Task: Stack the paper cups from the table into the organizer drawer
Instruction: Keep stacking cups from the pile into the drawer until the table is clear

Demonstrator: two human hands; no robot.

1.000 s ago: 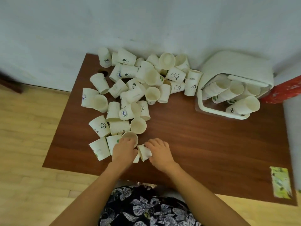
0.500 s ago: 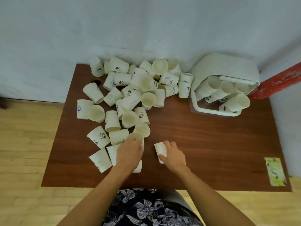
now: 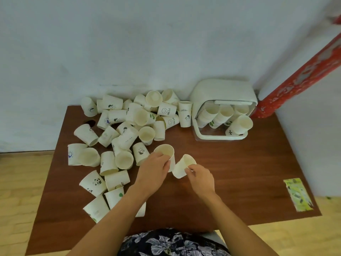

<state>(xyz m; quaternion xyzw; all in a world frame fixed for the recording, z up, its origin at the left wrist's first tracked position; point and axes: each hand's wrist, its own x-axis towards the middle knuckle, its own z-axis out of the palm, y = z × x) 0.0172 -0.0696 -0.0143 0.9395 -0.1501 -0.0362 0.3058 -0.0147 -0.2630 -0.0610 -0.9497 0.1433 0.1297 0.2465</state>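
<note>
Each hand [image 3: 154, 171] [image 3: 200, 179] apparently gripping one cup [image 3: 167, 153] [image 3: 182, 166].

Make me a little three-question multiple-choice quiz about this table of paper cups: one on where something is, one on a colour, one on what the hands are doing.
1. Where does the organizer drawer stand?
A. far right of the table, by the wall
B. near left corner
C. on the floor

2. What colour is the table?
A. white
B. dark reddish brown
C. green

3. What are the hands doing?
A. both lie flat and empty
B. each holds a paper cup
C. both grip the drawer

Answers: 1 A, it sits beside the wall past the loose cups. 2 B, the bare wood shows it. 3 B, the left hand grips one cup, the right hand another cup.
</note>
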